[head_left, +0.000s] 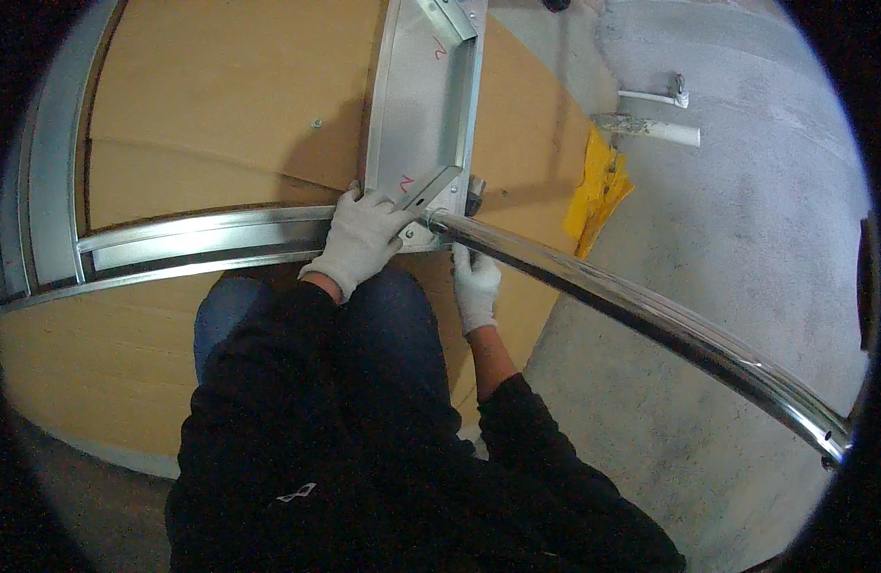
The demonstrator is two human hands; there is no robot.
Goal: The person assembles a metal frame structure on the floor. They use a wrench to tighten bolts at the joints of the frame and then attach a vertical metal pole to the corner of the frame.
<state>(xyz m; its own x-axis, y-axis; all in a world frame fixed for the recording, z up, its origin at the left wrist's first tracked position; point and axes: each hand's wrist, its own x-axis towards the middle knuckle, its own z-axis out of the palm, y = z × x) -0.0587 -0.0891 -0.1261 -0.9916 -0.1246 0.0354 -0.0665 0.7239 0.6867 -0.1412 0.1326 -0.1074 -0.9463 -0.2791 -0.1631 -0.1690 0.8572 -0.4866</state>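
My left hand (pixel 367 236), in a white knit glove, rests over the corner of a galvanized metal frame (pixel 211 234), its fingers bent around the rail's end. Beside those fingers, a slanted metal brace (pixel 429 191) crosses the corner of a wide steel channel (pixel 417 115) with red marks on it. A shiny chrome tube (pixel 641 310) runs from that corner toward the lower right. Just below the tube's inner end, my right hand (pixel 477 288), also gloved, has its fingers closed at the corner plate's edge. What they hold is hidden.
Brown cardboard (pixel 221 81) lies under the frame, with a small metal nut or bolt (pixel 316 123) on it. Torn yellow sheeting (pixel 601 191) sticks out at the cardboard's right edge. A white pipe stub (pixel 660 131) juts out beyond it, over grey concrete (pixel 641 430).
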